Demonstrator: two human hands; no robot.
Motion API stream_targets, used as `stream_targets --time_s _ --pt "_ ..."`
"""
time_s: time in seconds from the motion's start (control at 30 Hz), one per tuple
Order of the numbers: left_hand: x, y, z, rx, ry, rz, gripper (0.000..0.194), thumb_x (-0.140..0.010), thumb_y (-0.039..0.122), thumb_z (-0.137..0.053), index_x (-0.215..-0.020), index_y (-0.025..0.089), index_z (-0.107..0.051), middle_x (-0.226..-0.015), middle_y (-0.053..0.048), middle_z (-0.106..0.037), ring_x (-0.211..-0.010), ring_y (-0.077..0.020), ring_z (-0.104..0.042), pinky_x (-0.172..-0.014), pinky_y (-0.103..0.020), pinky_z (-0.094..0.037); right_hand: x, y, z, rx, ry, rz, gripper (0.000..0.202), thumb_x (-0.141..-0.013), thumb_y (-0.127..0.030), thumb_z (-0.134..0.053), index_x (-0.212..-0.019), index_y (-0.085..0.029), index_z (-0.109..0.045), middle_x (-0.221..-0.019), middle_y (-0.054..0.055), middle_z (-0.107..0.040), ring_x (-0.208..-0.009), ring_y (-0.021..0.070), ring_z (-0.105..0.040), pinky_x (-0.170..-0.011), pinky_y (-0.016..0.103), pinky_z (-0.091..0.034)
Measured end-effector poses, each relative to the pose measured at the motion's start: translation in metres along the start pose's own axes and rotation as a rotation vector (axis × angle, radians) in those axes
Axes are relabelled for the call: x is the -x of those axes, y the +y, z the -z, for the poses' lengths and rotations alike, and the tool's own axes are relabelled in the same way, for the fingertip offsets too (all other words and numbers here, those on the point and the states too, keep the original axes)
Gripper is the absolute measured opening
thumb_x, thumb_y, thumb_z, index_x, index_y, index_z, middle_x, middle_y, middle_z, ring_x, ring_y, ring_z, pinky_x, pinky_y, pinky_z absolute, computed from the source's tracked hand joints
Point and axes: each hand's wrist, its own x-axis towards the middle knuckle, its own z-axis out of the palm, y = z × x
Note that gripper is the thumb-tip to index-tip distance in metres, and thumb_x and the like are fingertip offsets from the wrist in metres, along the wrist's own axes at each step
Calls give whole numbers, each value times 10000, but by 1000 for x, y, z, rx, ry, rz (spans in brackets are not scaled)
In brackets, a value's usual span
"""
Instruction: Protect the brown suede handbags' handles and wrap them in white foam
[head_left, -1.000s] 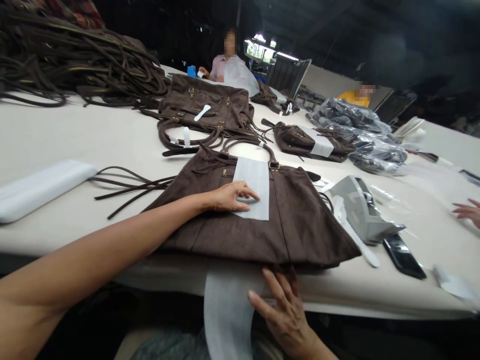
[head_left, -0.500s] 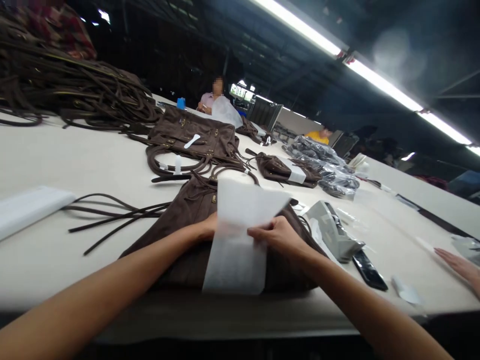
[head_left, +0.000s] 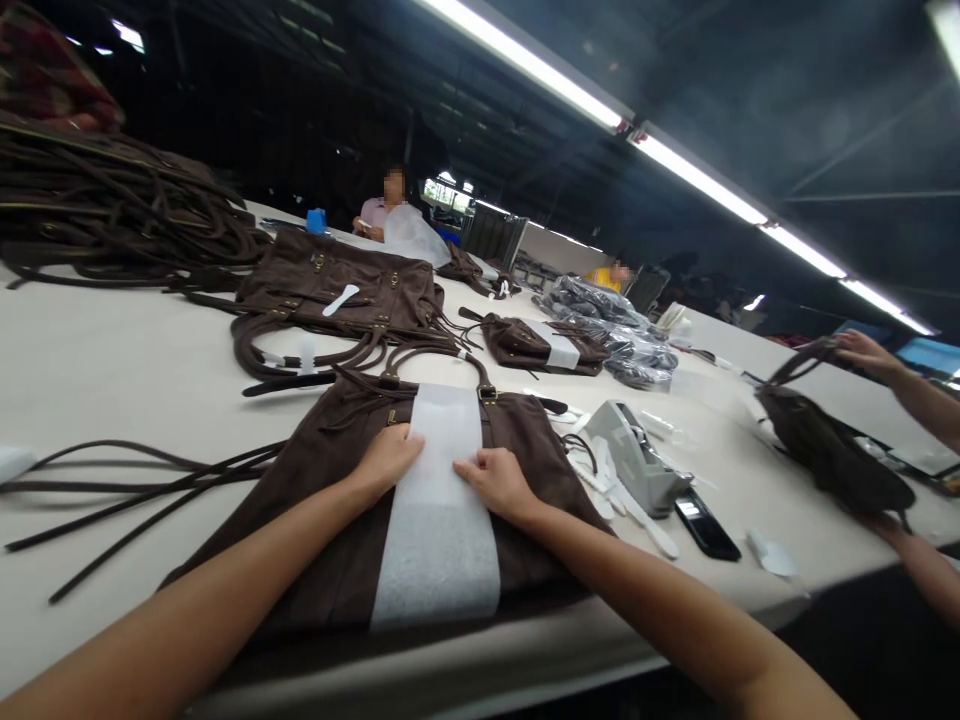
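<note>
A dark brown handbag (head_left: pixel 315 520) lies in front of me at the table's near edge, its handles pointing away. Down its middle runs a white paper strip (head_left: pixel 442 520), flat against the bag and bending over the near edge. My left hand (head_left: pixel 390 458) is closed at the strip's left edge, fingertips on the paper. At the right edge my right hand (head_left: pixel 495 482) is closed too, fingers curled and thumb resting on the strip. The undersides of both hands are hidden.
Right of the bag sit a grey tape dispenser (head_left: pixel 637 460), a black phone (head_left: pixel 706 523) and white paper pieces (head_left: pixel 649 520). Beyond are more brown bags (head_left: pixel 337 285) and plastic-wrapped bags (head_left: pixel 607 320). At right, a co-worker's hand (head_left: pixel 870 355) holds a dark bag (head_left: pixel 832 440).
The strip's far end, raised before, now lies flat on the bag. My hands have moved apart to its two edges. A co-worker's dark bag has come into view at right.
</note>
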Motion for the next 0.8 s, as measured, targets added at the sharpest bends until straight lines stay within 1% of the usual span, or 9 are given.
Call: stream_targets --time_s 0.07,0.13,0.2,0.27,0.4,0.47,0.57,0.67,0.8 --pt "-4 0 -2 -75 36 -4 176 -712 322 -542 -624 169 -551 -614 -27 -593 -614 -192 -544 -526 -250 -329 1 -1 0 6 93 53 409 -785 -319 -711 -520 -161 -442 -531 -38 -422 -565 83 -426 -513 194 -274" --pt "-6 1 -3 -145 74 -21 163 -723 286 -527 -596 185 -512 -586 -12 -557 -601 -181 -516 -547 -255 -310 2 -1 3 -21 170 68 325 -857 -322 -633 -609 -168 -491 -586 -31 -478 -573 86 -468 -530 190 -307" --pt "-6 1 -5 -198 100 -44 176 -747 283 -515 -597 195 -489 -578 2 -533 -601 -173 -501 -569 -258 -306 5 1 7 -75 221 42 208 -925 -299 -523 -758 -177 -542 -657 -24 -549 -524 78 -505 -510 185 -338" --pt "-5 1 -6 -232 110 -60 174 -771 292 -501 -624 199 -497 -597 6 -540 -616 -174 -507 -585 -259 -314 7 3 11 -139 224 -12 160 -935 -283 -496 -830 -175 -552 -659 -21 -580 -441 73 -512 -447 183 -340" --pt "-5 0 -7 -252 109 -64 157 -779 314 -495 -688 195 -542 -660 -5 -589 -657 -185 -536 -608 -265 -338 9 5 14 -297 93 -142 234 -874 -274 -600 -684 -149 -545 -537 -20 -556 -345 76 -496 -325 176 -266" --pt "-6 0 -7 -245 114 -55 165 -770 324 -498 -675 195 -539 -655 -7 -590 -663 -190 -541 -613 -267 -341 8 4 16 -400 32 -205 273 -912 -251 -536 -664 -136 -541 -566 -7 -580 -336 59 -489 -301 166 -248" --pt "-7 -1 -6 -210 125 -31 175 -750 336 -508 -660 191 -550 -649 -8 -600 -671 -194 -551 -616 -266 -352 6 1 20 -548 -24 -278 275 -946 -168 -421 -713 -115 -558 -624 6 -611 -339 30 -474 -294 141 -259" --pt "-7 -2 -5 -141 129 -8 188 -731 342 -518 -725 176 -605 -692 -10 -633 -704 -195 -571 -624 -257 -376 6 -2 21 -663 -80 -322 182 -882 -81 -475 -726 -108 -564 -592 -11 -588 -360 29 -487 -303 117 -301" --pt "-5 -2 -6 -14 123 33 232 -709 348 -541 -789 151 -634 -692 -10 -632 -664 -176 -565 -579 -239 -393 8 -9 21 -780 -159 -358 166 -805 4 -495 -697 -110 -548 -544 -21 -547 -449 73 -593 -405 116 -466"
